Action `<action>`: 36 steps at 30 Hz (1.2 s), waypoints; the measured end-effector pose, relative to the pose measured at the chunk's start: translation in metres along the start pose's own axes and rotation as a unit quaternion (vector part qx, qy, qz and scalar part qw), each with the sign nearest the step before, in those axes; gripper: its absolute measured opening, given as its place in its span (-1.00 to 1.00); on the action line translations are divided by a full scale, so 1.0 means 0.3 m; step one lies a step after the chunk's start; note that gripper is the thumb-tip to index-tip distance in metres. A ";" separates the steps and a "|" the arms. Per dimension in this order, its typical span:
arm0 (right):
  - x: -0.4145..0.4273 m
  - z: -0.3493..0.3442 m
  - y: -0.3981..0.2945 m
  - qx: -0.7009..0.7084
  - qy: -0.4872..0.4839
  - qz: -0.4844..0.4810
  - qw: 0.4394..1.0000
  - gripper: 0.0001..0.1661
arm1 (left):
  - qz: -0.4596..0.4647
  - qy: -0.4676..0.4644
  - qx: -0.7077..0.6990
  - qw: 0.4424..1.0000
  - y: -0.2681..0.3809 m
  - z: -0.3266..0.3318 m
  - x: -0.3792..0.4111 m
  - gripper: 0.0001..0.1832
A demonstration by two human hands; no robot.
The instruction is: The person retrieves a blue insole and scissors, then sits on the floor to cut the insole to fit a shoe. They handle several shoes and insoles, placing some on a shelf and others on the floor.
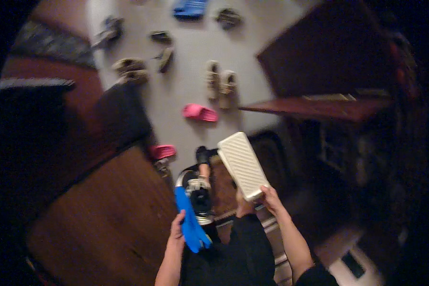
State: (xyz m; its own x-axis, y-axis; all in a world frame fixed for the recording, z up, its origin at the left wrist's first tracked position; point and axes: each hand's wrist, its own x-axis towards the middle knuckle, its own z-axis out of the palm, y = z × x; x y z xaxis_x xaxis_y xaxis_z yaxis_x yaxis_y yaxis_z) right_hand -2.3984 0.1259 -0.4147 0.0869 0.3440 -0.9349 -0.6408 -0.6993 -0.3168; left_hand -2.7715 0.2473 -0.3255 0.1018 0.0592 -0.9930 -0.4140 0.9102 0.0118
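Note:
My left hand (178, 227) grips a bright blue, flexible-looking item (189, 221) with a split lower end; blur hides whether it is a glove or something else. In my right hand (271, 200) is a cream-coloured rectangular block or case (243, 164) with diagonal ridges, held by its lower end and tilted. Between the two hands, below them, sits a black object with pale and shiny metal parts (200, 198), too blurred to name. A bare foot or ankle (243, 205) shows just under the cream item.
A pink slide sandal (200, 112) lies on the pale floor (186, 85), and another pink sandal (164, 152) is by the wooden surface (114, 218) at left. Several shoes, including a tan pair (221, 85), are scattered farther off. A dark red panel (318, 107) juts in from the right.

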 end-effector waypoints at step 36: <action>0.130 -0.728 -0.995 0.340 0.118 -0.555 0.750 -0.41 | -0.026 -0.073 0.264 0.962 -0.087 0.265 0.040 -0.29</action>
State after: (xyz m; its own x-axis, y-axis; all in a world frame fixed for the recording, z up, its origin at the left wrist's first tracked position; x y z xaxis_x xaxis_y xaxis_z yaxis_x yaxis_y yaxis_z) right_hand -2.0372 0.2111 -0.3915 0.9358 0.3007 -0.1837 -0.3079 0.4444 -0.8413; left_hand -2.6875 0.2567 -0.3283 0.2517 0.0307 -0.9673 0.1072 0.9925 0.0594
